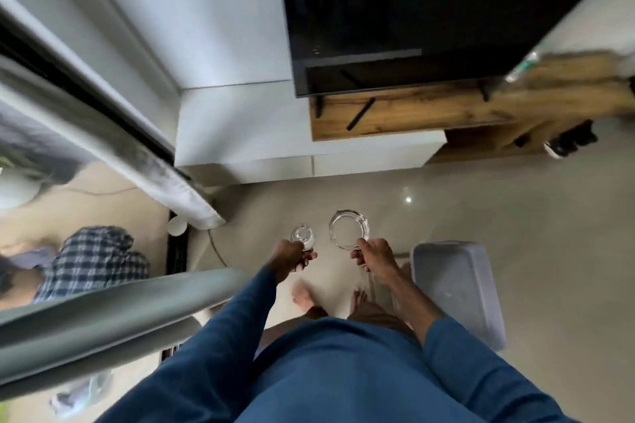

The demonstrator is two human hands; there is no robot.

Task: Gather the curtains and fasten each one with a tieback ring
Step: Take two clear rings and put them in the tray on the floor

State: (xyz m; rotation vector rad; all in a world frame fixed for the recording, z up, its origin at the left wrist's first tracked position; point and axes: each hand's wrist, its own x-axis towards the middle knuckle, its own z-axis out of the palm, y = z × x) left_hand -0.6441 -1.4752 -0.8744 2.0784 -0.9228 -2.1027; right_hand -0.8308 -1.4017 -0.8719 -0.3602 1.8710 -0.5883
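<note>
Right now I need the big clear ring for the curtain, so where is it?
In the head view, the big ring is in the right hand, held above the floor, right of the smaller clear piece in the left hand.

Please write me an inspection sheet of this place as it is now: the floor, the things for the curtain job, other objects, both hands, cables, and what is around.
Surface: glossy beige floor, bare feet on it.
Job's things: clear ring in right hand; second clear ring in left hand, blurred; grey curtain at left, no ring on it.
Clutter: grey bin at right.
Grippers: left hand and right hand each closed on a ring.
Cables: thin cord on floor near the window track.
Surroundings: dark television on wooden shelf.
</note>
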